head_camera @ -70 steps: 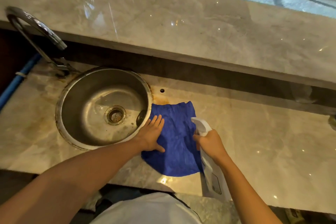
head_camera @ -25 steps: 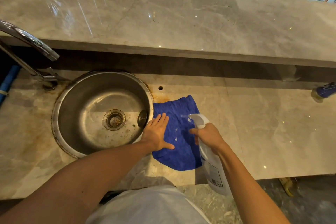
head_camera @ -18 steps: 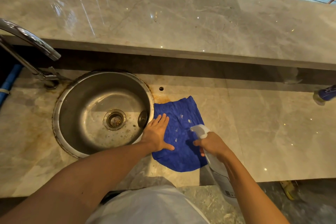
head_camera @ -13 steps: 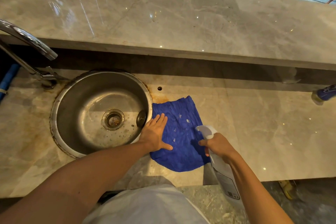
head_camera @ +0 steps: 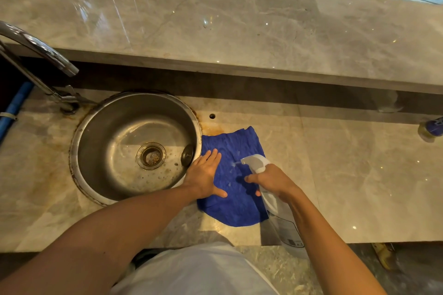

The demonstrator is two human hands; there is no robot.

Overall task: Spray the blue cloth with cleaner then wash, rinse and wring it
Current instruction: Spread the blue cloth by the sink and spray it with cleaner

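Two hands work over a blue cloth [head_camera: 230, 201] spread flat on a marble tabletop [head_camera: 347, 182], its left edge just beside the rim of a round steel sink [head_camera: 79, 136]. The left hand [head_camera: 205, 176] lies flat on the cloth's left side, fingers straight and together, thumb out, just as it did half a second ago. The right hand [head_camera: 272, 181] grips the neck of a white spray bottle [head_camera: 281, 220], forefinger stretched forward under the head; since that earlier frame the nozzle has moved up and left, so it now sits over the middle of the cloth and points left. A pale wisp shows at the nozzle tip, and faint light flecks dot the fabric below it, fewer and fainter than before. The cloth itself has not shifted.

Rust-coloured stains ring the sink and spread across the tabletop near the cloth's upper edge, beside a small dark hole [head_camera: 212, 116]. A chrome tap [head_camera: 42, 55] arches in from the left, with a blue pipe [head_camera: 14, 109] below it. A raised marble ledge [head_camera: 239, 19] runs behind the sink, glinting with reflected lights, and chair legs stand on a tiled floor beyond it. A blue-labelled container [head_camera: 431, 128] lies at the far right edge.
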